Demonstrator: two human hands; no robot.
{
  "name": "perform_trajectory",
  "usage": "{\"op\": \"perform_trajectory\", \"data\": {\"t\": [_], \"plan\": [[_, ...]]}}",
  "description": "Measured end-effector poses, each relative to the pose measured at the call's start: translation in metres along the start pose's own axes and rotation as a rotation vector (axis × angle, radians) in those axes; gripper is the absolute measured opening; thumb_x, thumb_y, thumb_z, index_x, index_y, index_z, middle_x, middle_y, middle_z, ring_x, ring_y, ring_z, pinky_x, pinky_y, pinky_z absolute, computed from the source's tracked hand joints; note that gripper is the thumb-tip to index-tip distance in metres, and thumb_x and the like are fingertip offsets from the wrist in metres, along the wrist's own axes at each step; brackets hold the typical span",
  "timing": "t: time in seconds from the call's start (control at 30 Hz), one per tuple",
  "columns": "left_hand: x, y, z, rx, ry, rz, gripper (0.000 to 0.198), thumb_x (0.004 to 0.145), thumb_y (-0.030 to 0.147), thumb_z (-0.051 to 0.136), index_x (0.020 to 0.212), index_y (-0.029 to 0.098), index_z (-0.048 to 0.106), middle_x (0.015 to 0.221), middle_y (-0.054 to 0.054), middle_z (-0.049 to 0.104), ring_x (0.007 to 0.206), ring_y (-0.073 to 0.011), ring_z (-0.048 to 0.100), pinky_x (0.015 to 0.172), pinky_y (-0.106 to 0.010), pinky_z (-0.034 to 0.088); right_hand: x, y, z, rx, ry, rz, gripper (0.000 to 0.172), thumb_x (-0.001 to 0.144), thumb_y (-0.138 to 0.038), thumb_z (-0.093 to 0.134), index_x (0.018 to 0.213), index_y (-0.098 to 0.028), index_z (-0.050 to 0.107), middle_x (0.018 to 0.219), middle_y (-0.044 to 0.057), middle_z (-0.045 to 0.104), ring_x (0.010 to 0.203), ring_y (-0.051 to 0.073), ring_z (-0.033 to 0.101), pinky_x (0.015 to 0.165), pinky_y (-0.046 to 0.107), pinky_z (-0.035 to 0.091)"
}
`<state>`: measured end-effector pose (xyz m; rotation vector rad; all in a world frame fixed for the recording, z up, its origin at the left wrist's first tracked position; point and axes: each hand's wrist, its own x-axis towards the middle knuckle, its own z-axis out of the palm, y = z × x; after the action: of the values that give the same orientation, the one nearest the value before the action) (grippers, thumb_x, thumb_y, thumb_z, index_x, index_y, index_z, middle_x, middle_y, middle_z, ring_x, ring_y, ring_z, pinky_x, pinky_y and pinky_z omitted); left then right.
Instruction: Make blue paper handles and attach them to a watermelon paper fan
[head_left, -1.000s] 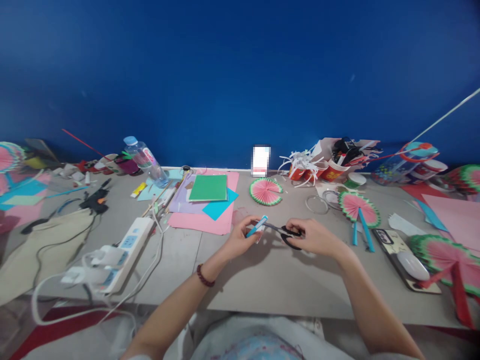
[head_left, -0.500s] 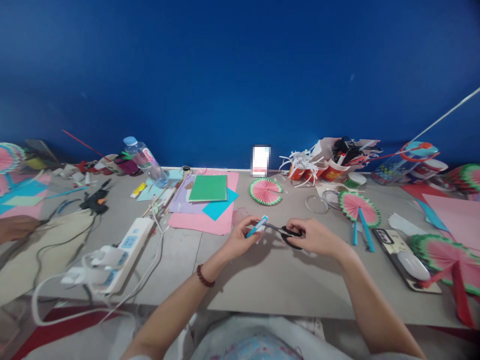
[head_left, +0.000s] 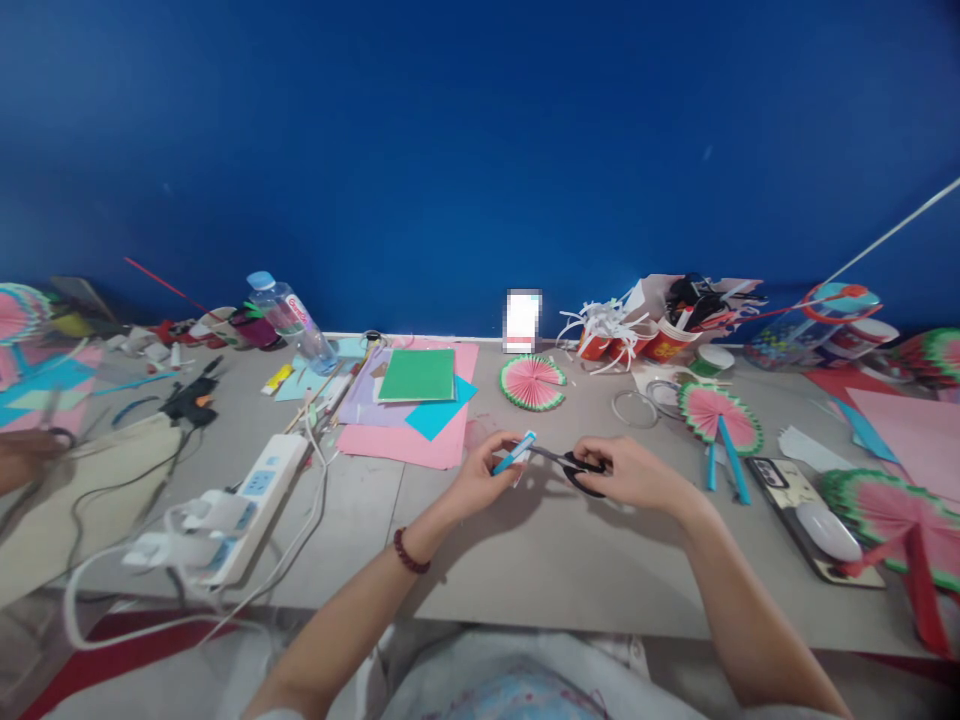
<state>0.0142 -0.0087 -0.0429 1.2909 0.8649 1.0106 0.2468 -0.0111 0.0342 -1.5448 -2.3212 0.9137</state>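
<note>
A plain blue wall forms the background, and a grey worktop runs along its base. On my head-camera feed, both of the person's own hands are located above the middle of the worktop.

Left hand: fingers closed on a folded blue strip with white edging, held at a tilt. Right hand: fingers gripping the black handles of the scissors. The blades point toward the left hand and their tips reach the strip (I cannot tell whether any paper lies between them).

Just beyond the hands, I locate a round pleated watermelon fan, lying flat. To its left, a green sheet rests on a stack that includes pink paper. Near the right forearm lies a second fan, fitted with two blue sticks. A phone with a white rounded object on top lies further right. Left of the person's hands, a white power strip carries plugged-in adapters. At the far left edge, I register another person's hand, blurred.
</note>
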Motion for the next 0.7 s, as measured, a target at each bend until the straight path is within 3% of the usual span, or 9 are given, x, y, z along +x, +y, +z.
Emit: {"op": "perform_trajectory", "data": {"t": [0.7], "plan": [[-0.0007, 0.0013, 0.0001, 0.005, -0.024, 0.01, 0.037, 0.077, 0.038, 0.066, 0.11, 0.022, 0.059, 0.106, -0.007, 0.06, 0.074, -0.012, 0.058, 0.065, -0.024, 0.045, -0.0008, 0.0007, 0.0013, 0.012, 0.033, 0.01, 0.016, 0.077, -0.036, 0.056, 0.074, -0.021, 0.058, 0.058, -0.003, 0.056, 0.054, 0.012, 0.047, 0.052, 0.024, 0.029]]}}
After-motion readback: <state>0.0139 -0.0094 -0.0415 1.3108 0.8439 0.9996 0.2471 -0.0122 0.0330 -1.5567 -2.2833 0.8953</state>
